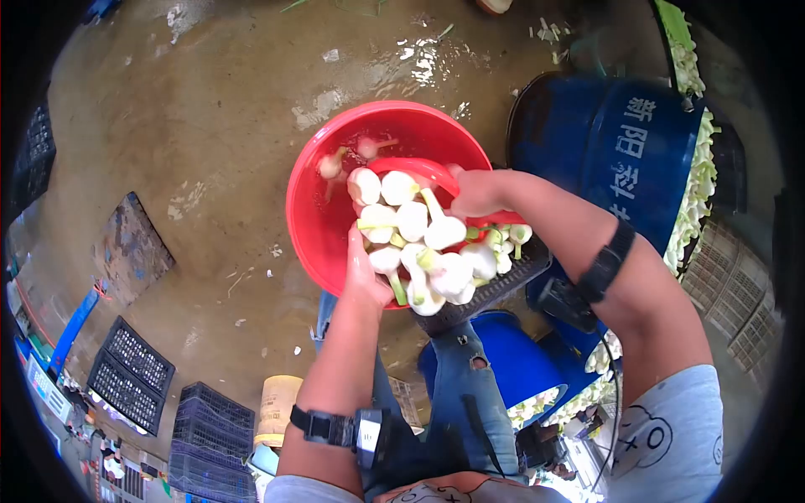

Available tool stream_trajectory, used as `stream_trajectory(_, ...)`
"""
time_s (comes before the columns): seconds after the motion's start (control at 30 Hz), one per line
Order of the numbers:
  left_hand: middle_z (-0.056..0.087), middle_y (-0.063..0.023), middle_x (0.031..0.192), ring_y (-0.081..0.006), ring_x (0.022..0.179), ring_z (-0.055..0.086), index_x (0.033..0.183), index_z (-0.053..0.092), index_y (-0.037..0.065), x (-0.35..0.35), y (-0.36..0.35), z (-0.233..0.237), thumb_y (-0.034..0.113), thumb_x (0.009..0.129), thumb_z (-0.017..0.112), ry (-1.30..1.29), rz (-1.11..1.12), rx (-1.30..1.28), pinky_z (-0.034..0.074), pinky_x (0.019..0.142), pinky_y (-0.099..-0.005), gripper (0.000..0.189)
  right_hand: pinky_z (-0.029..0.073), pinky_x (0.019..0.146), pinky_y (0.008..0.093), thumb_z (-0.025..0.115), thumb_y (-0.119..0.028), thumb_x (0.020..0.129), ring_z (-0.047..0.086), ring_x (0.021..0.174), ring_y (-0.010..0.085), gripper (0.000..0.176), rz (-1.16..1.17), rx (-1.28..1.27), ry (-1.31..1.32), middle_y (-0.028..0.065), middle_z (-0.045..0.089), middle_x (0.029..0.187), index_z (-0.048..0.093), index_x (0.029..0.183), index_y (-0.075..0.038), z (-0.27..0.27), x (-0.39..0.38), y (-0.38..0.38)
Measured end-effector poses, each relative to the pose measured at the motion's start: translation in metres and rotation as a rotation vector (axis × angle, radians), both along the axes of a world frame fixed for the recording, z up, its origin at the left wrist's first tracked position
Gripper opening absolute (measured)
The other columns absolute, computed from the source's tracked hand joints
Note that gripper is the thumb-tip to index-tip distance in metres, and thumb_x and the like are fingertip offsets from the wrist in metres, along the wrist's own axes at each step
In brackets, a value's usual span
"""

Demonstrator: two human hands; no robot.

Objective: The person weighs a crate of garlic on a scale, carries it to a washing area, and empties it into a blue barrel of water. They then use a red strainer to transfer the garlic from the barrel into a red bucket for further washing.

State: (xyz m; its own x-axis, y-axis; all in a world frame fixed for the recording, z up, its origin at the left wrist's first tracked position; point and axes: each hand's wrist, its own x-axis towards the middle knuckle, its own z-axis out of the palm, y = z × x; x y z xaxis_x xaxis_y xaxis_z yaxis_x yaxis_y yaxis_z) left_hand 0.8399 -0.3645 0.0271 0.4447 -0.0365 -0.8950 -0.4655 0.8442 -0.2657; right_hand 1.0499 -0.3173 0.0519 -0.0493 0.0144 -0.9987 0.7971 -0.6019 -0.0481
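Note:
A big red tub [306, 243] stands on the wet floor, with water and a few loose bulbs [329, 165] in it. Over its right part is a heap of white garlic-like bulbs [412, 220] with green stems. My right hand [478, 193] is closed on the red rim of a smaller container [415, 168] beside the heap. Against the heap's left side rests my left hand [366, 272], its fingers partly hidden behind the bulbs. More bulbs lie in a black crate [495, 289] at the tub's lower right.
Blue drums [587, 142] stand at the right, with pale stalks around them. Black crates [132, 373] and stacked dark crates [212, 436] are at the lower left, near a yellowish bucket [278, 407]. A worn board [134, 247] lies on the left floor.

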Motion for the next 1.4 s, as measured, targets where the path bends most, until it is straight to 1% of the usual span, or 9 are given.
stream_trajectory(0.07,0.046,-0.0101,0.130,-0.0294,0.118,0.045,0.131,0.038,0.012,0.003,-0.019,0.010,0.053,0.092,0.025,0.095,0.086,0.118,0.036,0.099,-0.0474,0.058,0.038,0.094,0.0365,0.065,-0.029,0.074,0.050,0.112,0.0334,0.092,0.004,0.060,0.077,0.0250,0.051,0.119,0.008,0.139,0.001,0.027,0.012,-0.010)
stream_trajectory(0.23,0.038,-0.0101,0.132,-0.0265,0.119,0.043,0.138,0.019,0.015,0.012,-0.053,0.077,0.033,0.091,0.048,0.085,0.187,0.246,0.039,0.095,-0.0434,0.058,0.044,0.083,0.0329,0.061,-0.021,0.078,0.059,0.095,0.0237,0.059,-0.390,0.383,0.193,0.0160,0.058,0.103,0.030,0.128,-0.011,0.122,0.022,-0.060)
stream_trajectory(0.37,0.032,-0.0147,0.135,-0.0234,0.122,0.036,0.142,0.008,0.007,0.032,-0.104,0.121,0.016,0.085,0.054,0.250,0.093,0.548,0.031,0.102,-0.0376,0.074,0.047,0.078,0.0326,0.062,-0.012,0.075,0.061,0.091,0.0269,0.070,-0.423,0.491,0.074,0.0153,0.058,0.106,0.026,0.135,-0.014,0.167,0.039,-0.131)
stream_trajectory(0.7,0.037,-0.0214,0.133,-0.0412,0.120,0.037,0.130,0.040,0.005,0.003,-0.186,0.040,0.031,0.062,0.075,0.347,-1.109,1.903,0.031,0.099,-0.0507,0.081,0.051,0.074,0.0392,0.073,-0.014,0.064,0.058,0.094,0.0406,0.085,0.007,1.390,-0.299,0.0247,0.032,0.136,0.025,0.134,-0.005,0.078,0.072,-0.347)
stream_trajectory(0.9,0.058,-0.0142,0.109,-0.0347,0.105,0.052,0.100,0.062,0.004,-0.014,-0.177,0.045,0.025,0.066,0.071,0.387,-1.215,1.816,0.043,0.089,-0.0427,0.041,0.050,0.076,0.0391,0.070,-0.011,0.069,0.055,0.102,0.0404,0.087,0.013,1.113,-0.509,0.0247,0.031,0.137,0.018,0.139,-0.011,0.059,0.064,-0.367)
stream_trajectory(1.03,0.061,-0.0163,0.096,-0.0312,0.092,0.058,0.095,0.062,0.001,-0.025,-0.118,0.058,0.012,0.073,0.066,0.813,-0.914,1.724,0.045,0.084,-0.0381,0.024,0.046,0.085,0.0347,0.067,-0.009,0.075,0.053,0.109,0.0310,0.080,-0.358,1.366,-0.554,0.0222,0.037,0.134,0.018,0.138,-0.004,0.101,0.039,-0.293)
stream_trajectory(1.1,0.060,-0.0189,0.097,-0.0324,0.092,0.057,0.099,0.059,-0.002,-0.029,-0.078,0.034,0.014,0.078,0.064,0.994,-0.692,1.481,0.044,0.084,-0.0389,0.027,0.045,0.086,0.0349,0.067,-0.008,0.075,0.049,0.115,0.0275,0.078,-0.954,1.258,-0.107,0.0212,0.036,0.135,0.020,0.137,-0.003,0.122,0.012,-0.229)
stream_trajectory(1.23,0.057,-0.0215,0.110,-0.0300,0.105,0.053,0.109,0.054,-0.006,-0.029,0.000,-0.046,0.024,0.087,0.052,1.063,-0.619,1.143,0.040,0.090,-0.0369,0.037,0.048,0.080,0.0441,0.050,-0.009,0.081,0.057,0.097,0.0354,0.062,-0.006,1.251,-0.421,0.0257,0.035,0.132,0.026,0.138,-0.012,0.079,-0.046,-0.135)
stream_trajectory(1.4,0.057,-0.0161,0.114,-0.0261,0.106,0.054,0.120,0.048,-0.004,-0.016,0.054,-0.150,0.029,0.093,0.042,0.992,-0.424,0.750,0.041,0.090,-0.0320,0.044,0.051,0.075,0.0441,0.044,-0.001,0.076,0.058,0.093,0.0388,0.073,0.079,0.820,-0.505,0.0259,0.022,0.140,0.018,0.140,-0.026,-0.028,-0.087,-0.044)
